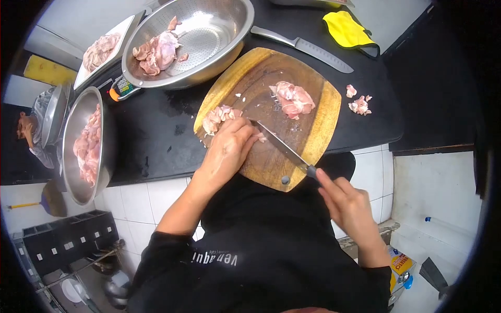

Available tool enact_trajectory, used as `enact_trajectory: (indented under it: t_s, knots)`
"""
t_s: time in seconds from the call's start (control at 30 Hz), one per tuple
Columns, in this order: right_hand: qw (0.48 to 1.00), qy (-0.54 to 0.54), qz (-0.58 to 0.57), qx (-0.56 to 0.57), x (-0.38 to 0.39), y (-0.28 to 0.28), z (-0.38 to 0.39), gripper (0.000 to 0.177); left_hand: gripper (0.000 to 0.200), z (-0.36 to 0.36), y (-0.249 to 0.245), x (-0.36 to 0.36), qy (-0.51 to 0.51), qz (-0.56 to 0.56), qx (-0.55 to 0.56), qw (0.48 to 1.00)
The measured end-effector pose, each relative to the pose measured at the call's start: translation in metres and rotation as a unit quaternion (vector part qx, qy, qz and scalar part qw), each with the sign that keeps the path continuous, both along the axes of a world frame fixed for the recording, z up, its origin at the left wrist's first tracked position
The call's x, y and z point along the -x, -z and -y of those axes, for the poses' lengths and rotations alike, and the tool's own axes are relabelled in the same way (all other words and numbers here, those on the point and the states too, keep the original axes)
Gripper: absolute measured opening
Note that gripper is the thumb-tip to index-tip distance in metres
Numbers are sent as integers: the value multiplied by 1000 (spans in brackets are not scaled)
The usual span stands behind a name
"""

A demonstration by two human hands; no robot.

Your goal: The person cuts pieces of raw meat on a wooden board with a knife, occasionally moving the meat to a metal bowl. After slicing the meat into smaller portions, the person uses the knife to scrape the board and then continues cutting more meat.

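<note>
The left hand pressed curled fingers, its grip clawed down, on the pale pink raw chicken piece at the left edge of the rounded wooden cutting board, on the black counter. Soft, slick, light meat, probably best pinned from above. The right hand had its grip closed round the handle of the long steel kitchen knife, blade beside those fingers.

Outward of the left hand, bare counter is left free as far as the steel bowl. Ahead, past the meat pile held under it, passage is closed by the colander. On the thumb side the knife lies just beside the fingers; beyond it, bare cutting board is available.
</note>
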State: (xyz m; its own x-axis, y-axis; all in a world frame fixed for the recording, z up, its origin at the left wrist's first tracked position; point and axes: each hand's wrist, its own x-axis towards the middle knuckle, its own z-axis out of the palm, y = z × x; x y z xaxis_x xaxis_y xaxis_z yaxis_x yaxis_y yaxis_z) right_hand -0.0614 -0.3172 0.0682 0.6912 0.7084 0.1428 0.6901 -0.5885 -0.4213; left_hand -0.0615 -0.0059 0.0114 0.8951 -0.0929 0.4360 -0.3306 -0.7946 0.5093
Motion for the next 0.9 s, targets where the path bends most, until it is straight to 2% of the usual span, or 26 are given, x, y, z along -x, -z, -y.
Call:
enact_trajectory:
  t_s: [0.07,0.2,0.27,0.4,0.53,0.63,0.73,0.8,0.83,0.9]
  knots:
    - [999,-5,35,24,7,9,-13,53,13,0,0,-2,32,-14,5,999]
    - [1000,-1,8,7,1,16,-27,54,12,-3,1,-1,40,-17,-12,999]
    - [1000,4,6,-5,3,15,-17,53,12,-5,2,4,-16,-22,-1,1000]
    - [999,35,-35,-10,13,5,4,51,14,-16,-3,10,-24,-56,18,998]
    - [998,45,-34,-6,14,0,5,51,13,-25,-14,9,24,-55,44,997]
    - [999,34,-30,-12,9,2,-1,50,12,-28,-19,13,53,-109,29,992]
    - [999,32,-36,-12,6,-1,-10,50,10,-24,-9,12,72,-82,14,994]
    - [1000,16,2,3,6,-3,-16,51,11,-19,-5,10,101,-51,33,993]
    - [1000,17,4,3,6,-3,-19,51,10,-22,-3,12,96,-97,16,990]
    - [999,10,27,22,7,0,-25,52,9,-22,-6,14,100,-116,34,988]
